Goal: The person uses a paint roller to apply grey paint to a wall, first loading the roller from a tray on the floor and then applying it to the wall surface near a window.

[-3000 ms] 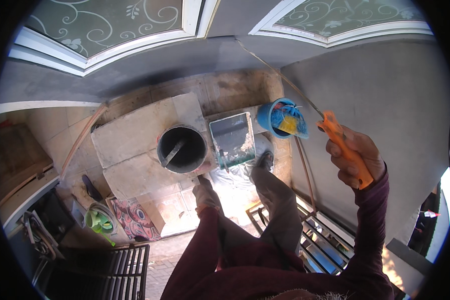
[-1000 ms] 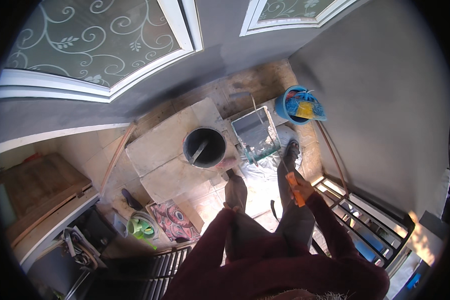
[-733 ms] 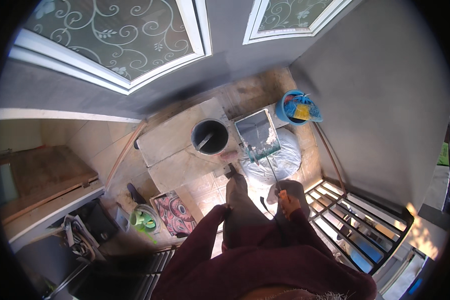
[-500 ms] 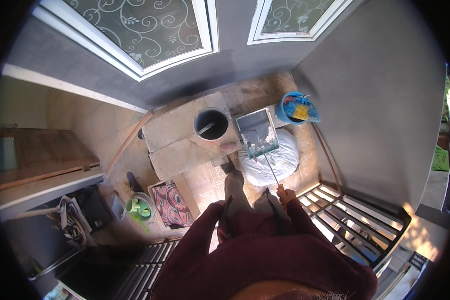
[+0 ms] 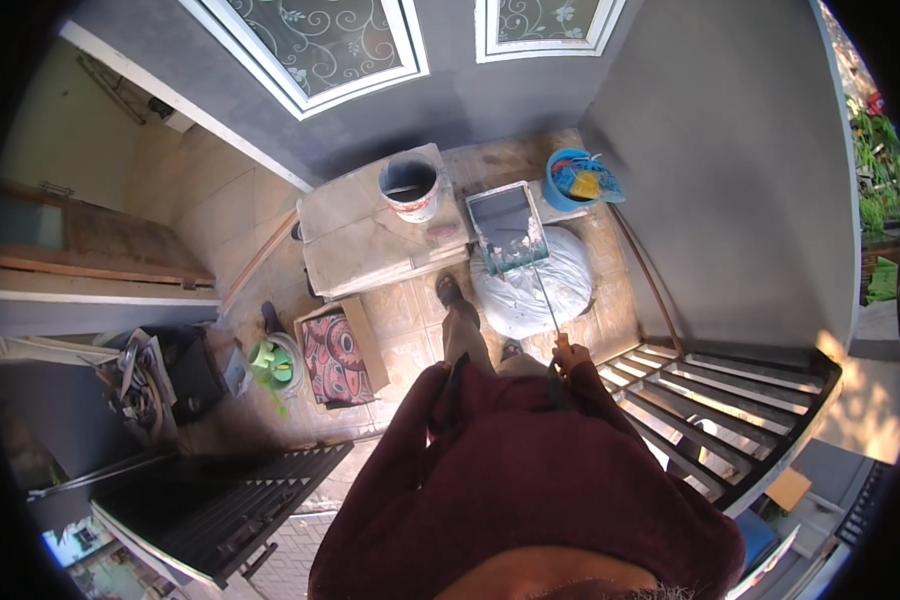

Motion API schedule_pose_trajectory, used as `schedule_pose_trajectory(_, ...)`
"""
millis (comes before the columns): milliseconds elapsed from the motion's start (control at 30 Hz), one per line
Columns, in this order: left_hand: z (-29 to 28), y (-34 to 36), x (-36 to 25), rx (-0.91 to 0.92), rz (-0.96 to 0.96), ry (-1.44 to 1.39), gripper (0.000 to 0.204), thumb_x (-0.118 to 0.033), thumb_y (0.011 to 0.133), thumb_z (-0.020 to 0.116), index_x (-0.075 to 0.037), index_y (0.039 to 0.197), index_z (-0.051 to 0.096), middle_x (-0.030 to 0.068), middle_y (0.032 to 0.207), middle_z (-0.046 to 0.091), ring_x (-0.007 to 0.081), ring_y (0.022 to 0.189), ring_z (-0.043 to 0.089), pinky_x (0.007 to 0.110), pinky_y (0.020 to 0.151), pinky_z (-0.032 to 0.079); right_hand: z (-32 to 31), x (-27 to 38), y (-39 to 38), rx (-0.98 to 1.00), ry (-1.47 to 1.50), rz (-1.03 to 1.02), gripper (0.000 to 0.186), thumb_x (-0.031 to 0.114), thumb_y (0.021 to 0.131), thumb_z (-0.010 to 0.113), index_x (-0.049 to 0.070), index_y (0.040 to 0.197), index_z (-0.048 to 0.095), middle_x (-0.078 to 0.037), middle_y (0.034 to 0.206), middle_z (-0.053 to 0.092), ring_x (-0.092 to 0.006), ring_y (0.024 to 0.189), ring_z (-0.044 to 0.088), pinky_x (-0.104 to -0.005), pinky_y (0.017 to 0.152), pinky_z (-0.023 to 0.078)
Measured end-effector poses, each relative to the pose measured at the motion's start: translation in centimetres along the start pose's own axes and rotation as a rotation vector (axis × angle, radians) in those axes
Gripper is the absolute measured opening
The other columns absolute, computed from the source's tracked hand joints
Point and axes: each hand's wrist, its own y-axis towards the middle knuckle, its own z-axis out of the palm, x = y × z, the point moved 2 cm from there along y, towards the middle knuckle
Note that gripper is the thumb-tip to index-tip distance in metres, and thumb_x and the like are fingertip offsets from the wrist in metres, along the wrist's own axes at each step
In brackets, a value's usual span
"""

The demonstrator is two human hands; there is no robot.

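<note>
Head view is looking steeply down past a maroon sleeve. The right hand point(image 5: 571, 355) is gripping the end of a thin long handle point(image 5: 546, 303), its grip clenched around it, and the handle is running forward and down to a paint roller point(image 5: 515, 262) lying at the near edge of a grey paint tray point(image 5: 505, 220). The tray is sitting partly on a white sack point(image 5: 530, 285) on the tiled floor. The left hand is not showing, so its grip cannot be told. Beside the tray a white bucket point(image 5: 410, 188) is standing on a stone slab point(image 5: 370, 240). A blue bucket point(image 5: 570, 180) is resting near the grey wall.
</note>
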Motion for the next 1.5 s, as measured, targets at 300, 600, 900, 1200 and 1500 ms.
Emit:
schedule_pose_trajectory(300,5.3,-6.8,0.0,0.059,-0.160,-0.140,0.044,-0.037,0.086,0.038,-0.004,0.111,0.054,0.0212,0.106,0.055,0.0323,0.096,0.055,0.039,0.082,0.044,-0.8,-4.1,-0.8,-0.001,-0.065,0.058,0.038,0.036,0.076,0.064,0.000,0.086,0.058,-0.010,0.069,0.056,-0.0187,0.056,0.053,-0.0358,0.049,0.044)
schedule_pose_trajectory(600,6.9,-10.9,1.2,0.098,-0.215,-0.175,0.045,-0.038,0.087,0.038,-0.004,0.114,0.051,0.0214,0.112,0.052,0.0329,0.101,0.052,0.040,0.085,0.042,1.5,-3.6,-2.8,0.082,0.193,0.189,0.021,0.024,0.080,0.059,0.003,0.085,0.055,-0.008,0.064,0.052,-0.0186,0.050,0.050,-0.0340,0.041,0.037)
schedule_pose_trajectory(900,8.3,-11.7,3.6,0.157,-0.239,-0.215,0.046,-0.038,0.087,0.037,-0.004,0.117,0.048,0.0215,0.117,0.048,0.0336,0.106,0.048,0.040,0.088,0.040,3.2,-5.3,-0.2,-0.059,0.121,0.248,0.034,0.038,0.080,0.057,0.004,0.077,0.052,-0.007,0.058,0.048,-0.0167,0.042,0.044,-0.0359,0.040,0.035)
schedule_pose_trajectory(1200,9.1,-9.0,6.1,0.203,-0.292,-0.213,0.048,-0.039,0.088,0.037,-0.004,0.121,0.045,0.0217,0.122,0.045,0.0342,0.112,0.045,0.041,0.092,0.038,3.2,-3.4,-0.6,-0.082,-0.070,0.073,0.060,0.060,0.078,0.044,0.001,0.084,0.053,-0.008,0.061,0.054,-0.0178,0.044,0.053,-0.0327,0.038,0.043)
schedule_pose_trajectory(1500,2.3,-2.4,0.4,-0.546,-0.067,-0.001,0.044,-0.025,0.079,0.057,-0.008,0.119,0.048,0.0187,0.122,0.047,0.0330,0.114,0.044,0.039,0.098,0.033,2.9,-3.0,15.5,-0.119,-0.138,0.032,0.052,0.056,0.080,0.047,0.005,0.084,0.053,-0.005,0.057,0.049,-0.0138,0.038,0.044,-0.0293,0.035,0.038)
